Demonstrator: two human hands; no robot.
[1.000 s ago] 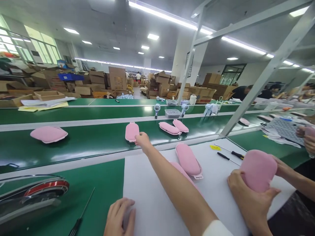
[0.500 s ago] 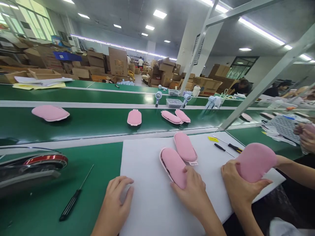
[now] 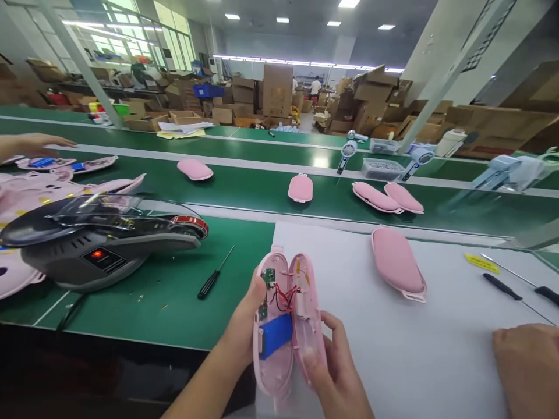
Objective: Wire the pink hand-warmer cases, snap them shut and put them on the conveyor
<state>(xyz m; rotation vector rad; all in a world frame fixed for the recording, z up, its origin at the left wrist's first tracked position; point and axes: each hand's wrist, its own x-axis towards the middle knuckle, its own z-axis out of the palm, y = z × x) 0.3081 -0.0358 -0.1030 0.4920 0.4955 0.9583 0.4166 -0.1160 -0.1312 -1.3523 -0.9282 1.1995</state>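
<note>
A pink case [image 3: 301, 343] stands opened into two halves over the white sheet's left edge, its inside facing me. My left hand [image 3: 244, 323] grips the left half, thumb on its rim beside a green circuit board. My right hand [image 3: 336, 366] holds the right half, thumb at its lower inside. A blue battery [image 3: 276, 336] lies in the left half, and red and black wires [image 3: 283, 298] run between the halves. Another closed pink case [image 3: 397, 262] rests on the white sheet to the right.
A screwdriver [image 3: 216, 273] and a grey machine with a red light [image 3: 109, 250] are at left. More pink cases [image 3: 300, 188] sit on the green belt. Other people's hands show at far left [image 3: 35, 142] and lower right [image 3: 528, 364], near more screwdrivers [image 3: 502, 286].
The view has swung left. The case under my right hand has been lifted and opened, and my left hand, empty before, now grips one half. The neighbouring person's held case is out of view.
</note>
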